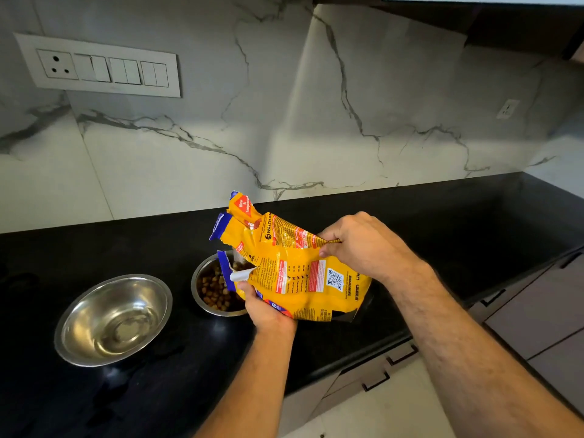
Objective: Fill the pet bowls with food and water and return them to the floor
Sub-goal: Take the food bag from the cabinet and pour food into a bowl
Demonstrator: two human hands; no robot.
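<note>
Step in hand: filling the food bowl; the yellow food bag (294,270) is tipped with its torn mouth over the bowl at mid-frame.
Left hand (268,308): closed round the lower edge of the bag near its mouth, fingers wrapped beneath it.
Right hand (363,245): pinching a gathered fold of the bag's upper edge between thumb and fingers, at centre right of the frame.
Food bowl (215,286): steel, standing on the black table (442,232) just below the bag's mouth and partly hidden by it; holds a layer of brown kibble (215,289).
Second bowl (113,319): steel, lower left of the frame, beside the food bowl but apart from it; it looks to hold clear water, though this is hard to tell against the shine.
Progress, as judged: food largely served; both bowls not yet on the floor.
Next move calls for: righting the bag without spilling, setting it aside, then carrying each bowl level.
</note>
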